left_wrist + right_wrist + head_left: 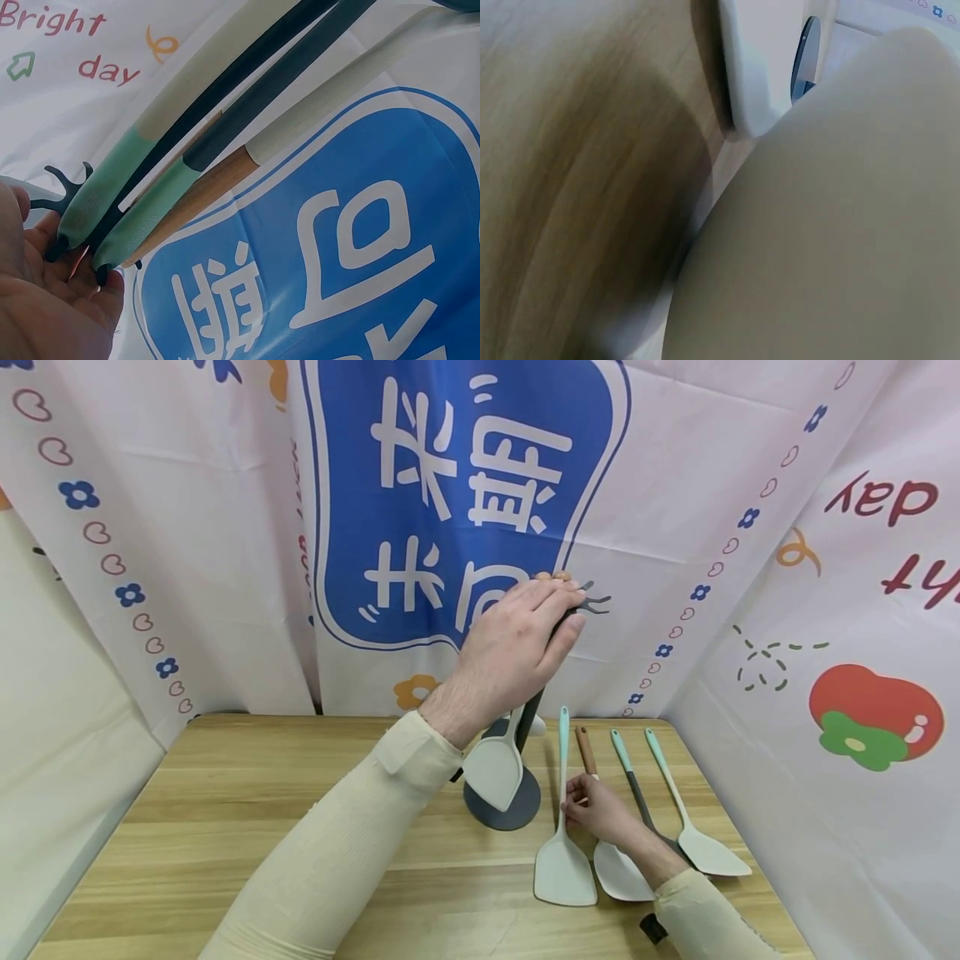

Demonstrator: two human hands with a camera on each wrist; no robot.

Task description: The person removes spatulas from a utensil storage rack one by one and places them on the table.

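My left hand point(517, 631) grips the top of a dark utensil stand point(530, 722), whose round base rests on the table. In the left wrist view, several handles hang beside the left hand point(64, 292): a mint-ended handle point(105, 180), a second mint-and-dark handle point(154, 214) and a wooden-ended handle point(199, 199). A pale turner blade point(495, 772) hangs low over the base. On the tabletop, my right hand point(603, 810) pinches the shaft of a pale turner with a mint handle point(566, 870). In the right wrist view, the sleeve covers most of the hand's work.
To the right lie a wooden-handled utensil point(621, 870), partly under the right arm, a mint-and-dark-handled utensil point(632, 772) and a pale turner point(708, 852). The wooden table point(322, 760) meets printed cloth walls point(225, 527) at the back and sides.
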